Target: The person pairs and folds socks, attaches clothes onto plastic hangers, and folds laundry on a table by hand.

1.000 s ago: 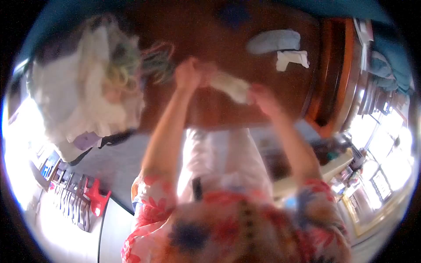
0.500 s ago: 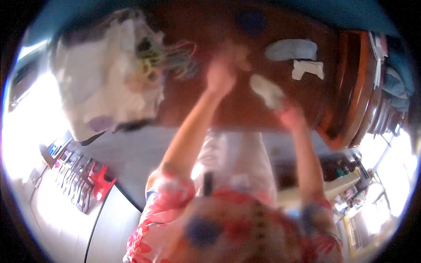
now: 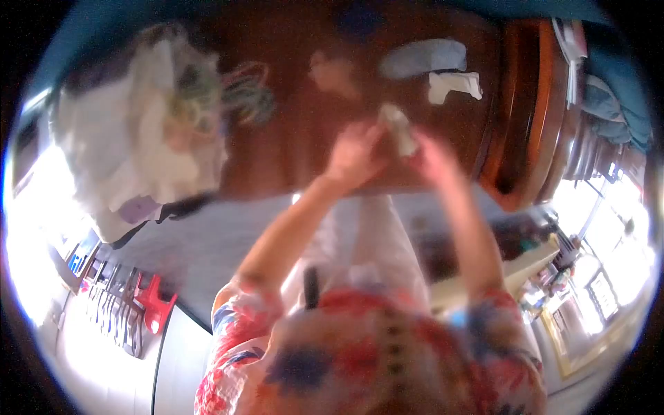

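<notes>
My right hand point(image 3: 434, 158) is closed on the lower right side of a small off-white cloth point(image 3: 399, 129) that looks like a sock. Just left of it, my left hand point(image 3: 354, 158) has its fingers and thumb apart, the fingertips close to the cloth's left side. Blur hides whether they touch it. Beyond my hands, a peach-coloured limp piece point(image 3: 335, 75) lies on the brown wooden table point(image 3: 290, 155). A pale blue-grey sock-shaped cloth point(image 3: 425, 58) and a white folded piece point(image 3: 453, 86) lie at the far right.
A heap of pale fabric point(image 3: 142, 131) covers the table's left side, with tangled cords point(image 3: 249, 93) beside it. Raised wooden ledges point(image 3: 522, 111) border the right. A red chair point(image 3: 155, 302) stands on the floor at lower left.
My right hand has brought the off-white cloth leftward toward my left hand. My left hand has drawn back from beside the peach piece to the cloth. The whole view has shifted somewhat.
</notes>
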A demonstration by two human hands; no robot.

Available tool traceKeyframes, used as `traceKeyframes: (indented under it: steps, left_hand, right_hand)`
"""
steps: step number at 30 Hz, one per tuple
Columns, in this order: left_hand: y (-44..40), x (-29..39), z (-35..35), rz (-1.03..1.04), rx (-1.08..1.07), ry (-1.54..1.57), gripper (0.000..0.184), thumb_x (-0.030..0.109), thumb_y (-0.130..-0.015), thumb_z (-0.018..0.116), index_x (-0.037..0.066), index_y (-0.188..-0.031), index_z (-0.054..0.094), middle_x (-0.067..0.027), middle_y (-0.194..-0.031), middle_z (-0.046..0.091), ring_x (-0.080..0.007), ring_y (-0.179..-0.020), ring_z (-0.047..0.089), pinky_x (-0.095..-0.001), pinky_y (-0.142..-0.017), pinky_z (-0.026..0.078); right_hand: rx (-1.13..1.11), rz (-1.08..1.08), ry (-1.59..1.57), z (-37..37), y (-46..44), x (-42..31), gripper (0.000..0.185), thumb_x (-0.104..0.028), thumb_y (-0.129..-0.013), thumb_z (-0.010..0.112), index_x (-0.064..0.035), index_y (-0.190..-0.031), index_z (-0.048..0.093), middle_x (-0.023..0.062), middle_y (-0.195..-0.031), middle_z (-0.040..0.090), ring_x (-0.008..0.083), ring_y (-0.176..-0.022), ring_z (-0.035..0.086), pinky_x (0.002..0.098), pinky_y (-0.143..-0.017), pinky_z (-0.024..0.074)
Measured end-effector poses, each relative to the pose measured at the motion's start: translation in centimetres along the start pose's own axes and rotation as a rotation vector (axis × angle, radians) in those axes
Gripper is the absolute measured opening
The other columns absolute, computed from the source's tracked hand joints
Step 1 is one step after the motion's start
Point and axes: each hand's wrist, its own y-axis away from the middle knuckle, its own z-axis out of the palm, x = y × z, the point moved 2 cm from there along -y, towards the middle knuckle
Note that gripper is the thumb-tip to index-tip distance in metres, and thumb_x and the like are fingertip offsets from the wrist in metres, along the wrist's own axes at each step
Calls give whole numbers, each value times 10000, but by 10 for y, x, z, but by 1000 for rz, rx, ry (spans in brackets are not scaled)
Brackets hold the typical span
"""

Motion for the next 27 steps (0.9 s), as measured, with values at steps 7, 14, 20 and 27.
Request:
traceKeyframes:
  steps: [7,14,20,27]
  left_hand:
    - [3,-38,35,-446,-97,1017,193,134,-842,533,2,-974,582,11,-854,588,-91,-769,523,-229,-704,414]
    - [15,-38,16,-561,-196,1116,197,197,-833,549,31,-926,598,8,-766,598,-53,-687,526,-202,-570,390]
    - [34,-44,25,-714,-124,1242,179,157,-795,592,49,-938,602,-21,-782,612,-88,-629,528,-228,-549,405]
    - [10,-27,24,-664,-168,1274,209,177,-783,606,21,-923,603,11,-720,567,-78,-624,503,-223,-556,402]
  right_hand:
    - [-161,-113,-30,-8,1,1,210,-177,-820,572,-53,-990,564,45,-832,600,122,-664,565,274,-583,488]
    - [330,-482,679,-35,-29,-16,237,-146,-805,565,-41,-1018,555,68,-868,612,103,-725,574,242,-613,483]
    - [660,-628,1405,-48,-99,-40,350,-363,-765,594,-104,-995,548,93,-911,622,252,-809,607,327,-717,482]
    - [-127,-361,551,-9,-47,-19,475,-435,-796,559,-79,-1106,512,16,-895,591,132,-838,536,302,-744,431]
